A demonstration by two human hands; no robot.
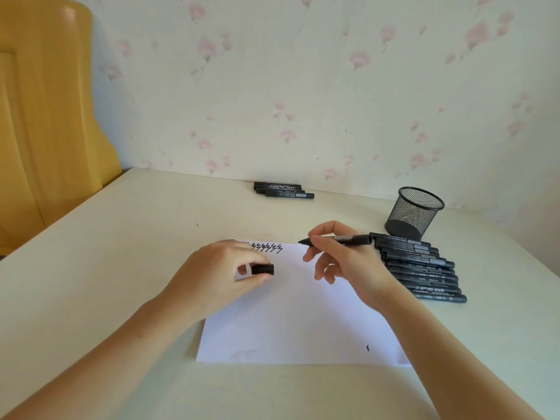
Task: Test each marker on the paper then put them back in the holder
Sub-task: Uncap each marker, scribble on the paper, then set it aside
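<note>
A white sheet of paper [297, 322] lies on the table with a row of black zigzag marks [268, 247] along its far edge. My right hand [342, 262] holds an uncapped black marker [339, 240] just above the paper's far edge, tip pointing left beside the marks. My left hand [221, 277] rests on the paper and pinches the black marker cap [263, 269]. A black mesh holder [413, 212] stands at the right with no markers showing above its rim. Several capped markers [421, 268] lie in a row below it.
A second small group of black markers [283, 190] lies near the wall at the back of the cream table [121, 253]. A yellow wooden panel [45, 116] stands at the left. A tiny ink mark [368, 347] sits near the paper's front right.
</note>
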